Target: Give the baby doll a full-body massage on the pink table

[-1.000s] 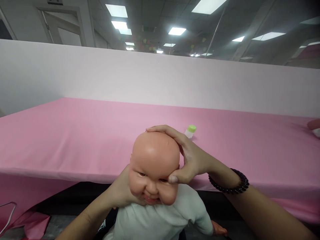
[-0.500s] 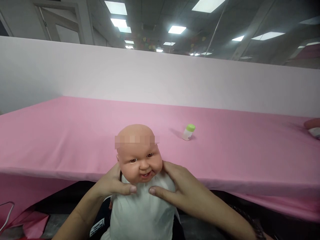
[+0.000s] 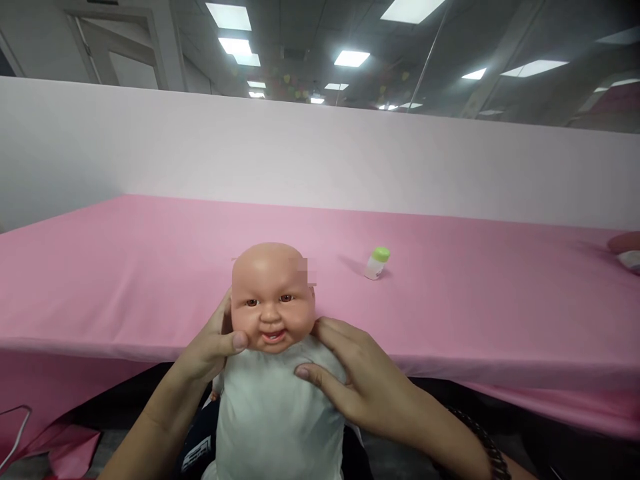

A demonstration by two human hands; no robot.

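Note:
A baby doll (image 3: 280, 400) in a white top sits upright in front of me, facing my camera, at the near edge of the table. My left hand (image 3: 215, 343) is closed around the side of its head, the thumb on its cheek and the other fingers partly hidden behind. My right hand (image 3: 357, 367) grips the doll's shoulder at the right, thumb on the chest, fingertips out of sight behind the neck. Beyond the doll stands a small baby bottle (image 3: 377, 264) with a green cap, touched by neither hand.
A pink cloth (image 3: 475, 293) covers the table and hangs over its near edge. A white partition (image 3: 310, 160) rises behind it, with glass above. At the far right edge lies a partly cut-off skin-coloured and white object (image 3: 627, 250). A bent metal rod (image 3: 20, 433) shows at lower left.
My left hand has moved up from the doll's shoulder to the side of its head. The doll's head has turned more upright and shifted slightly left. My right hand stays at the shoulder.

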